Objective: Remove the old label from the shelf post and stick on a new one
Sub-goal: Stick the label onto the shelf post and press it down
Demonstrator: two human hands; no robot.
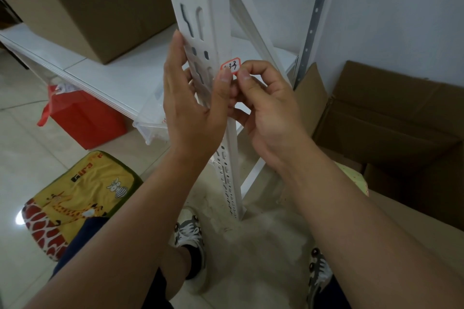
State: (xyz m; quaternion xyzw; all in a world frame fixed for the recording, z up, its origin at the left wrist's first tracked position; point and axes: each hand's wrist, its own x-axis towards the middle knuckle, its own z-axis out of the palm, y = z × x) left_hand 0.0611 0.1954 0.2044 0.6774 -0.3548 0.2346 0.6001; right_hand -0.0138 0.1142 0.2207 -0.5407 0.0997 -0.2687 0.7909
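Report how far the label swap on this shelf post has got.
Done: nothing that shows. A red-bordered label with handwriting sits on the shelf post. In hand: the left hand grips the post, and both thumbs press at the label's lower edge, with the right hand alongside. Whether this is the old or new label cannot be told. No second label is visible.

A small white label (231, 66) with an orange-red border sits on the white shelf post (221, 20); its handwritten black digits seem to read "33", with a mark before them hidden by a thumb. On the yellow giraffe-patterned cushion (75, 198) at near left, printed characters are too blurred to read.
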